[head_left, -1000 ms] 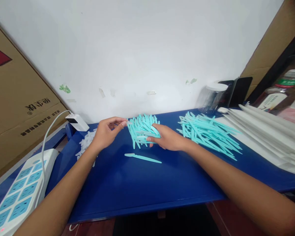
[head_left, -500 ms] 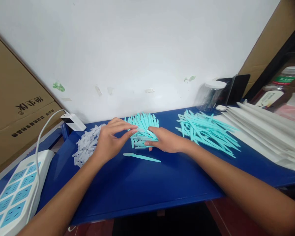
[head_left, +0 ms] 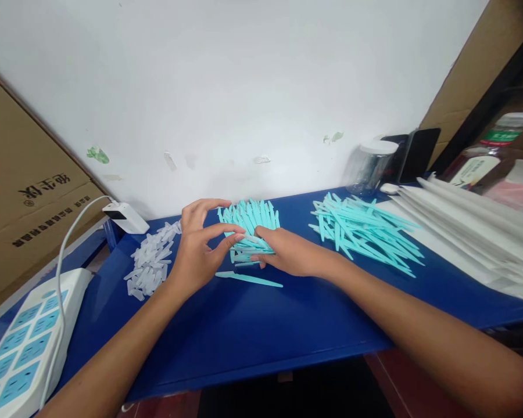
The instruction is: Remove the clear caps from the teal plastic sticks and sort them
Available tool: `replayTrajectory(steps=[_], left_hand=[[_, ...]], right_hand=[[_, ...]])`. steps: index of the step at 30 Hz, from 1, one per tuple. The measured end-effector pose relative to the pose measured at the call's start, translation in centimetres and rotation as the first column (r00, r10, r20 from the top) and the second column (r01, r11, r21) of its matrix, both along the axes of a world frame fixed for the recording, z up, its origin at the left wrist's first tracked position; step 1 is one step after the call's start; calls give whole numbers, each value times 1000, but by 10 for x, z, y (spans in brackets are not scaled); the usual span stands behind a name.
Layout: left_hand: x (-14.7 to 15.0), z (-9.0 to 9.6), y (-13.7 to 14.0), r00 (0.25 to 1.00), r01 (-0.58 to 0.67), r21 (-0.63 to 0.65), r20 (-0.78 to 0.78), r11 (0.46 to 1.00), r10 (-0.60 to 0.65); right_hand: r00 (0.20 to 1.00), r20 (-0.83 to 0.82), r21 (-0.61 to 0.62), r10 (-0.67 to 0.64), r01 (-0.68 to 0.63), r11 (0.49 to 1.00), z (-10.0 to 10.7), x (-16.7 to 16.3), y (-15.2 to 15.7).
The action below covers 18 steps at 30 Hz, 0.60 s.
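Dial centred on the bundle of turquoise sticks (head_left: 244,255); twelve o'clock toward the wall (head_left: 244,104). We found both hands together there. The right hand (head_left: 290,252), at three, was clamped on the bundle, thumb on top, the sticks jutting out toward nine. The left hand (head_left: 195,251) came in from nine with thumb and forefinger pinched on a small pale piece (head_left: 251,238) at the bundle's upper side, its other fingers spread toward eleven.

Change noted: a second earlier we had the left hand at the left edge of the neat turquoise row (head_left: 255,215), apart from the right. It had since come across to the bundle, and its forearm no longer covered the heap of pale pieces (head_left: 150,264) at nine. We took this to mean the work had narrowed to one spot, pale piece against bundle; whether the piece was seated on a stick, we could not tell.

The row lay at twelve, just beyond the hands. A lone stick (head_left: 253,280) lay at six on the blue table (head_left: 253,331), untouched in all three views. The loose turquoise pile (head_left: 361,232) sat at three, well apart from both hands.
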State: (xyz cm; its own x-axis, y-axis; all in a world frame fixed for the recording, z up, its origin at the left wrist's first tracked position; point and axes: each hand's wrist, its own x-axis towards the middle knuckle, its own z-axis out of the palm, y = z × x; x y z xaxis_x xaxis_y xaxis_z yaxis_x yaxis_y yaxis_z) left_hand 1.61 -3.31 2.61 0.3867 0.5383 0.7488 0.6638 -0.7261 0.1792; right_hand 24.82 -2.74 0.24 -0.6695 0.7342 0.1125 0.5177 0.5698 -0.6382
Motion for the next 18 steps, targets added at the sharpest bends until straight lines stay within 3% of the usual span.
replayTrajectory(steps=[9, 18], left_hand=[[-6, 9, 0, 987, 17, -19, -157, 1000, -20], [-8, 13, -3, 963, 20, 44, -268, 999, -8]], right_hand=[[1000, 27, 10, -5, 5, 1000, 1, -3, -2], [981, 171, 199, -94, 59, 978, -6, -7, -1]])
